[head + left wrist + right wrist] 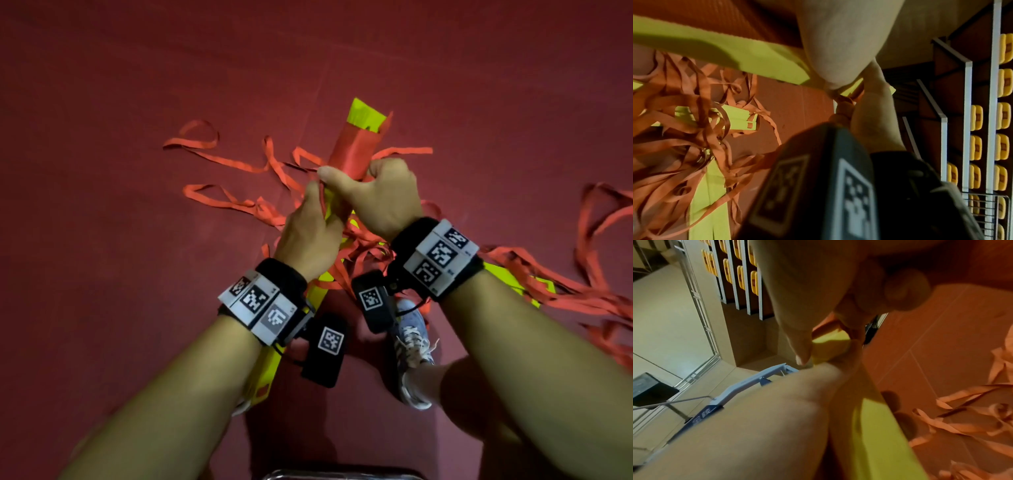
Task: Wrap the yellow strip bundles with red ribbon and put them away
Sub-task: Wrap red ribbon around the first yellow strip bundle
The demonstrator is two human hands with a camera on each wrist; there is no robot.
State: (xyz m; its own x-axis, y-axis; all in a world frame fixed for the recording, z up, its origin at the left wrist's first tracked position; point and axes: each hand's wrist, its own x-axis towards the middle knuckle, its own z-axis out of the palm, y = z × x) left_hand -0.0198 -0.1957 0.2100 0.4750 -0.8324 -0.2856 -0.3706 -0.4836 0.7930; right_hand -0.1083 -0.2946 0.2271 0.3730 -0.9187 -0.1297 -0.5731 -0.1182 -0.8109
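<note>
Head view alone shows the yellow strip bundle (pixel 368 114) held above the red floor (pixel 137 102). Its upper length is bound in red ribbon (pixel 352 150), with the yellow tip exposed. Left wrist view shows further yellow bundles (pixel 740 118) lying in the loose ribbon tangle (pixel 684 146). Only the wrist views show a rack (pixel 990 113) of yellow items. Right hand (pixel 380 195): fisted round the bundle at the wrap's lower edge. Left hand (pixel 308 233): curled round the bundle just below, touching the right.

two hands (pixel 308 240), one shoe (pixel 412 339), perhaps three yellow bundles (pixel 364 114), many ribbons (pixel 239 202).
</note>
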